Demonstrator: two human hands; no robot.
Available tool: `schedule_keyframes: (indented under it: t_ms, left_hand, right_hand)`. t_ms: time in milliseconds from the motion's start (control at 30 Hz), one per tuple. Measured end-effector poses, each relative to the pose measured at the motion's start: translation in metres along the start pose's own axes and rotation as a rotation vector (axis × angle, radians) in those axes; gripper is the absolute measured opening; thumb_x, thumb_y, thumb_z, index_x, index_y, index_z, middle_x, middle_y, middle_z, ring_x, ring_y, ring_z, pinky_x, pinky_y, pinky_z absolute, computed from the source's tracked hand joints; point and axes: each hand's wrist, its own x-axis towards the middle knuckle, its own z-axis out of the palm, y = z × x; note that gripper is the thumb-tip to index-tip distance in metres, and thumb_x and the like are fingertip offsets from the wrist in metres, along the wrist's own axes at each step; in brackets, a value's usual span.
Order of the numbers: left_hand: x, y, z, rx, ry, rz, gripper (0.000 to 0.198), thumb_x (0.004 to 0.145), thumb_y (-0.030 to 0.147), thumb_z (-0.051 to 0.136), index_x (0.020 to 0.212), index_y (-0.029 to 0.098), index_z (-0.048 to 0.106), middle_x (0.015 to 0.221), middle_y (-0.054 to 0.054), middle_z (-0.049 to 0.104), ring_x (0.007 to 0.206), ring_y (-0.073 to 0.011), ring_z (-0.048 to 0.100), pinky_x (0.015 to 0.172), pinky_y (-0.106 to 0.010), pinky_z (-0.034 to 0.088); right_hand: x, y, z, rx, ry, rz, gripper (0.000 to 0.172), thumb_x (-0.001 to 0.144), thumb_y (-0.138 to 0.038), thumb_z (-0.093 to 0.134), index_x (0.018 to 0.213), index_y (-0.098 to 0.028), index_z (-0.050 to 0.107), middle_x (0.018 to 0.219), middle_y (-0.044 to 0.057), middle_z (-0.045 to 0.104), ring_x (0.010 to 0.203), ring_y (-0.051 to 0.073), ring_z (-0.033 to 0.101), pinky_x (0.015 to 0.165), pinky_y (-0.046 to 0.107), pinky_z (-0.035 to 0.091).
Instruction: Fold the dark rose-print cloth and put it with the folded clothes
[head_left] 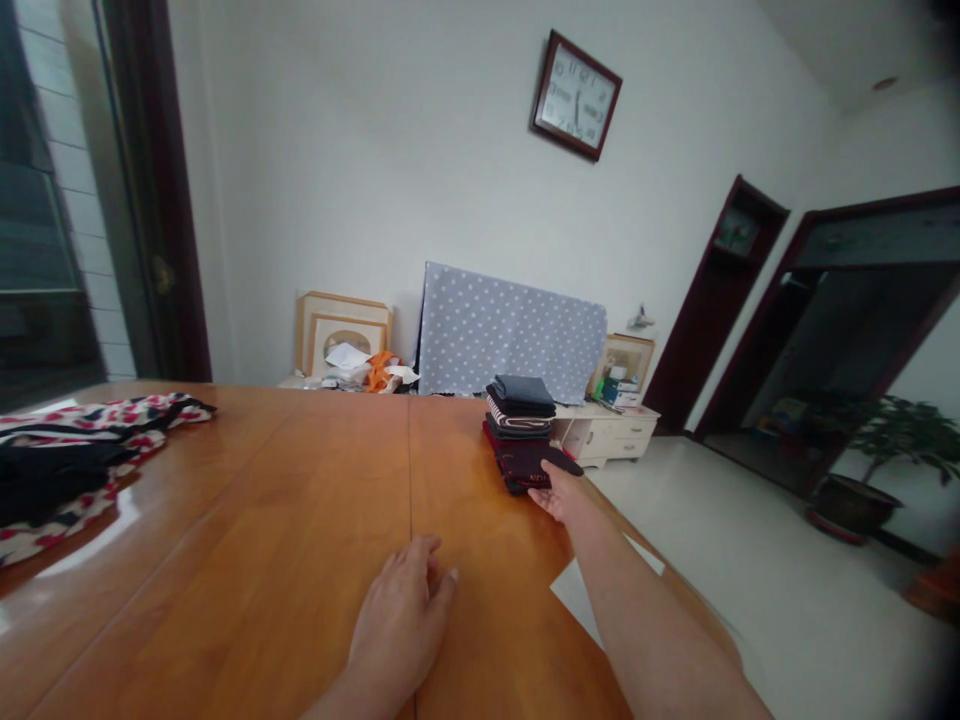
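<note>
At the right side of the wooden table, my right hand is closed on the near edge of a dark folded garment with red lettering. The thumb lies over the cloth and the fingers are lower, partly apart. That garment rests against the front of a stack of folded clothes, with a striped piece in the middle and dark blue-grey ones on top. My left hand is by itself above the table's near middle, fingers loosely bent and apart, holding nothing.
Loose patterned and black clothes lie at the table's left. A white sheet is under my right forearm. Behind the table stand a polka-dot cloth-covered panel, framed pictures and a white cabinet. A potted plant is on the right.
</note>
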Motion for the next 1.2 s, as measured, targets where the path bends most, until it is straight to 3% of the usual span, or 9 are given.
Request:
schedule_keyframes:
  t_ms: [133, 533, 767, 1033, 1200]
  left_hand:
    - [0.001, -0.001, 0.000, 0.012, -0.015, 0.000, 0.040, 0.090, 0.042, 0.049, 0.125, 0.021, 0.053, 0.110, -0.009, 0.068, 0.105, -0.0241, 0.062, 0.092, -0.035, 0.043]
    - [0.002, -0.004, 0.003, 0.002, 0.005, 0.013, 0.039, 0.090, 0.043, 0.049, 0.122, 0.022, 0.054, 0.108, -0.009, 0.068, 0.104, -0.0248, 0.063, 0.091, -0.036, 0.043]
    - [0.001, -0.001, 0.000, 0.005, -0.008, 0.015, 0.038, 0.090, 0.042, 0.049, 0.121, 0.022, 0.055, 0.110, -0.009, 0.068, 0.107, -0.0246, 0.062, 0.094, -0.037, 0.042]
    - [0.002, -0.002, 0.001, 0.014, -0.008, 0.018, 0.039, 0.090, 0.043, 0.049, 0.122, 0.022, 0.054, 0.111, -0.009, 0.068, 0.107, -0.0252, 0.061, 0.093, -0.036, 0.043]
    - [0.002, -0.003, 0.002, 0.025, 0.000, 0.025, 0.040, 0.089, 0.044, 0.050, 0.121, 0.021, 0.055, 0.111, -0.010, 0.068, 0.105, -0.0253, 0.061, 0.091, -0.036, 0.044]
  right_hand:
    - [-0.002, -0.002, -0.003, -0.063, 0.062, 0.080, 0.024, 0.077, -0.018, 0.076, 0.095, -0.018, 0.059, 0.079, 0.005, 0.069, 0.062, 0.016, 0.066, 0.054, 0.032, 0.060]
    - [0.001, -0.002, 0.003, -0.035, 0.086, 0.051, 0.030, 0.077, -0.019, 0.078, 0.099, -0.023, 0.058, 0.086, 0.001, 0.069, 0.069, 0.015, 0.068, 0.059, 0.032, 0.063]
    - [0.000, -0.001, -0.001, -0.050, 0.072, 0.049, 0.021, 0.081, -0.013, 0.070, 0.097, -0.021, 0.058, 0.083, 0.002, 0.069, 0.066, 0.015, 0.068, 0.058, 0.031, 0.063]
    - [-0.007, 0.003, -0.004, -0.117, 0.114, -0.053, 0.029, 0.073, -0.013, 0.079, 0.092, -0.019, 0.058, 0.077, 0.000, 0.067, 0.063, 0.015, 0.066, 0.057, 0.031, 0.063]
    - [-0.012, 0.006, -0.009, -0.281, 0.173, -0.163, 0.024, 0.075, -0.025, 0.078, 0.085, -0.018, 0.058, 0.065, 0.002, 0.064, 0.062, 0.020, 0.067, 0.062, 0.036, 0.061]
